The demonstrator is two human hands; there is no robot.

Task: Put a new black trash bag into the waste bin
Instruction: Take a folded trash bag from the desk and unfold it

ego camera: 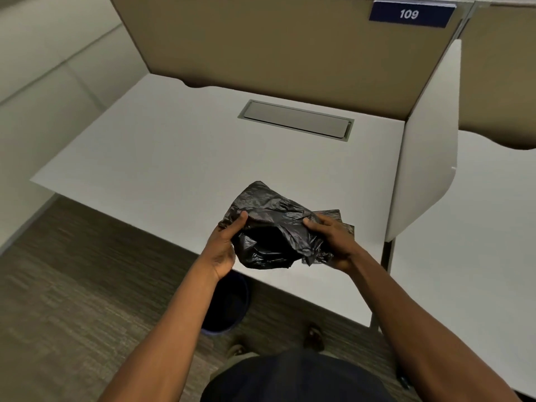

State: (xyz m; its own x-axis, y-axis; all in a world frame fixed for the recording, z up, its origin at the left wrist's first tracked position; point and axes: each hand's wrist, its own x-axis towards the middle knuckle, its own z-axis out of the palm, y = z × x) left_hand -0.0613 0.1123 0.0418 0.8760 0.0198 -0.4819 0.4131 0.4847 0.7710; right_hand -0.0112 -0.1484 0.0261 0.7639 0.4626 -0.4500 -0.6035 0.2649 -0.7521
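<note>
A crumpled black trash bag (272,227) is held in the air above the near edge of the white desk (174,152). My left hand (224,248) grips its left side, thumb on top. My right hand (333,242) grips its right side, with a flat folded part of the bag sticking out behind the fingers. The bag's mouth gapes a little between the hands. A dark blue waste bin (229,306) stands on the floor under the desk edge, directly below my left wrist, partly hidden by my forearm.
A grey cable hatch (295,118) is set in the desk top. Tan partition walls (275,44) stand behind it, and a white side panel (423,158) is on the right, with a blue sign reading 109 (410,13). Carpet floor (72,285) lies at the left. My feet are near the bin.
</note>
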